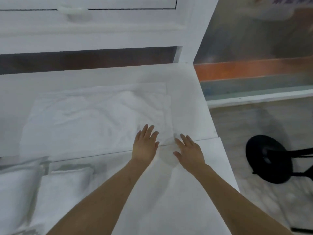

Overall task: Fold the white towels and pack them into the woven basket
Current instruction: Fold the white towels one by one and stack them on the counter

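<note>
A big white cloth towel point(94, 116) lies spread out and wrinkled on the flat white bench point(186, 85). Your left hand point(144, 145) rests flat on the towel's near right corner, fingers point(149, 131) straight and spread. Your right hand point(189, 150) lies just beside it, fingers straight, holding nothing. Two folded white towels point(50, 192) sit near you on the left.

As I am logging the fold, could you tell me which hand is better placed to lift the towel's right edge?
Probably the right hand: it lies flat beside the white towel's right edge; the left hand rests further in.
</note>
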### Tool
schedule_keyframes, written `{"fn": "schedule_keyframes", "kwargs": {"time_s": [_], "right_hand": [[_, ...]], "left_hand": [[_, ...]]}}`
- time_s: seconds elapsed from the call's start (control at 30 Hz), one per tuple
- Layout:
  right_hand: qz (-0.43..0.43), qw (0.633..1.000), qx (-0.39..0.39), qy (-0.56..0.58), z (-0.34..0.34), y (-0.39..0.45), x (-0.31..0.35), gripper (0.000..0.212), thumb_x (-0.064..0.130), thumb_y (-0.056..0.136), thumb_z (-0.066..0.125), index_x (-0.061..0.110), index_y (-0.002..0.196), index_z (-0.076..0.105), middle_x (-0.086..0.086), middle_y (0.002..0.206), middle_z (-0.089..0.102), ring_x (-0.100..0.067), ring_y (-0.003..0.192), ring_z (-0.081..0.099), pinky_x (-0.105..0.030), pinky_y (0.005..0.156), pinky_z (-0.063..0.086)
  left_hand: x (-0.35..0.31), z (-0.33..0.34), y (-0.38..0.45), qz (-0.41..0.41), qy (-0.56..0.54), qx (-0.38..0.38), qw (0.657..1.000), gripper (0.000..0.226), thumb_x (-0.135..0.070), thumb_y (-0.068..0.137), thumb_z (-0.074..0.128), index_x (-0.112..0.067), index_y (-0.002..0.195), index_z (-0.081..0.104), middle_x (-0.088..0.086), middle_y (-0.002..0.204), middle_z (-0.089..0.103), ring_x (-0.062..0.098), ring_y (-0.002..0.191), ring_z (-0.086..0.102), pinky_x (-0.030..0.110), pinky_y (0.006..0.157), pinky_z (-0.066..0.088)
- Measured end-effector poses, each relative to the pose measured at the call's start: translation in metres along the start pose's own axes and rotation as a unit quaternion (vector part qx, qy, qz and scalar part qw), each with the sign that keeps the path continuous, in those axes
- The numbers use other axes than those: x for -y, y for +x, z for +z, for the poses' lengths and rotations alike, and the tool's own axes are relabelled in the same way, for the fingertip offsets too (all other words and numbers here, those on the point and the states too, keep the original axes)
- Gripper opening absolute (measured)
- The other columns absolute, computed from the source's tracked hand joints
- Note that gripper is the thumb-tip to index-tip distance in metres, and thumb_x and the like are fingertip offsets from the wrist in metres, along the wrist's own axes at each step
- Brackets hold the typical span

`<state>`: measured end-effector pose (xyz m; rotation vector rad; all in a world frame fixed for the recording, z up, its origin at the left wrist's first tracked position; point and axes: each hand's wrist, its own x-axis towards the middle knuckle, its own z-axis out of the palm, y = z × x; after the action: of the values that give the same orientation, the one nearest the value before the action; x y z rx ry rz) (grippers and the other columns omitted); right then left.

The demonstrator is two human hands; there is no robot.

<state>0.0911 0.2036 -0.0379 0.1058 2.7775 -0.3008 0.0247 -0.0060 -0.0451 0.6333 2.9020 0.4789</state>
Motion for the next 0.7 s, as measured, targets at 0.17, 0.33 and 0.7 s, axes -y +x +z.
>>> {"fn": "schedule_keyframes", "kwargs": {"time_s": [0.17,0.33,0.7], "right_hand": [[-0.012,0.998,0.054,0.033,0.024,0.013,-0.026,0.069,0.048,0.103,0.049,0.034,0.162,0.014,0.000,0.172,-0.004,-0.027,0.159,0.001,-0.046,0.127,0.010],[-0.006,0.997,0.056,0.050,0.029,0.019,-0.029,0.071,0.047,0.103,0.049,0.038,0.162,0.010,0.003,0.172,-0.009,-0.024,0.159,-0.004,-0.045,0.127,0.005],[-0.006,0.993,0.098,0.062,0.022,0.023,-0.033,0.074,0.052,0.102,0.048,0.033,0.163,0.010,0.003,0.172,-0.007,-0.023,0.159,-0.002,-0.045,0.126,0.006]], "left_hand": [[0.009,0.026,0.030,-0.027,-0.010,0.047,0.998,0.045,-0.026,0.095,0.066,-0.024,0.139,0.057,0.001,0.162,0.036,0.024,0.152,0.028,0.043,0.123,0.025],[0.002,0.031,0.034,-0.067,-0.034,-0.031,0.997,0.024,-0.023,0.090,0.072,-0.027,0.114,0.073,0.001,0.144,0.058,0.025,0.136,0.051,0.042,0.111,0.042],[-0.036,-0.034,0.007,-0.088,-0.180,-0.122,0.972,0.020,-0.020,0.107,0.049,-0.013,0.107,0.068,0.005,0.108,0.072,0.032,0.120,0.060,0.050,0.101,0.049]]}}
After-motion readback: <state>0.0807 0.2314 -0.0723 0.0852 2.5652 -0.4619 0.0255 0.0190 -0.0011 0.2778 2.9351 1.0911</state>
